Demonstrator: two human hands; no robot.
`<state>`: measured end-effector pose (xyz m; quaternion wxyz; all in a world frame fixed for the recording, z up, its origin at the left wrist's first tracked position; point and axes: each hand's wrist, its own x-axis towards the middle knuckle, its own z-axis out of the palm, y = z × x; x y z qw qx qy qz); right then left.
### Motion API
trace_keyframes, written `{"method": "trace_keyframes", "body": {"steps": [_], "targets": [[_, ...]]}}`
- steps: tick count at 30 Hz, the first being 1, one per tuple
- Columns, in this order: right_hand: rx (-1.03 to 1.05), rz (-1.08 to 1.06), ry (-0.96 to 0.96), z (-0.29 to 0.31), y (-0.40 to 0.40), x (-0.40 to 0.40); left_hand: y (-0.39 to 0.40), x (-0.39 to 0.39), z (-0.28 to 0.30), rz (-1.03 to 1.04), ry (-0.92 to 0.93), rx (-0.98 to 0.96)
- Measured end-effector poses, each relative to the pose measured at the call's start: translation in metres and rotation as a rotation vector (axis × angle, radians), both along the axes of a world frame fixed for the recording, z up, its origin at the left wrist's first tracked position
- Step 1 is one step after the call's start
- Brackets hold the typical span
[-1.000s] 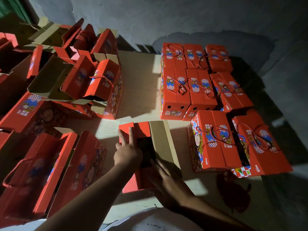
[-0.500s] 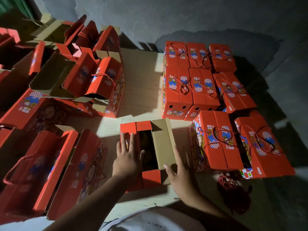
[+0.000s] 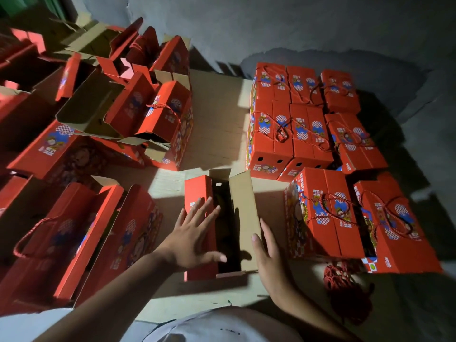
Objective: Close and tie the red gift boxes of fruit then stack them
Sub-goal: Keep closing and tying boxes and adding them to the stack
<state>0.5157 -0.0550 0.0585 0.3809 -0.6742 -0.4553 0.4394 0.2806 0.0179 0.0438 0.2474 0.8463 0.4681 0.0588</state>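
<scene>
A red gift box [image 3: 197,193] stands in front of me on the cardboard floor sheet, its top partly open with a dark gap down the middle. My left hand [image 3: 195,234] lies flat with spread fingers on the red left flap, thumb at the gap's edge. The brown right flap [image 3: 244,208] stands raised, and my right hand [image 3: 267,253] presses straight fingers against its outer side. Inside the box is too dark to read.
Several closed, rope-tied red boxes [image 3: 296,124] sit stacked at the right and back right. Several open boxes [image 3: 138,114] with raised flaps crowd the left. A bundle of red cord [image 3: 345,290] lies on the floor at the lower right. A grey wall [image 3: 271,25] is behind.
The small end flaps have been folded in. My left hand pushed the red left flap down over the box; my right hand moved outside the brown right flap and lifts it inward.
</scene>
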Motion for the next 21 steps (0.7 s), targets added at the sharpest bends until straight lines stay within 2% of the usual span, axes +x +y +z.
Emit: {"method": "trace_keyframes", "body": {"steps": [5, 13, 18, 21], "targets": [[0.027, 0.021, -0.025, -0.004, -0.001, -0.001, 0.005, 0.010, -0.001, -0.012, 0.251, -0.007], [-0.025, 0.078, -0.117, -0.007, -0.003, 0.005, 0.013, 0.019, -0.005, -0.058, 0.449, 0.028], [0.001, 0.311, -0.155, 0.003, -0.008, 0.003, 0.013, 0.014, -0.006, -0.028, 0.309, -0.027], [0.030, 0.377, -0.293, 0.003, -0.012, 0.002, 0.010, 0.005, -0.006, -0.016, 0.174, -0.071]]}}
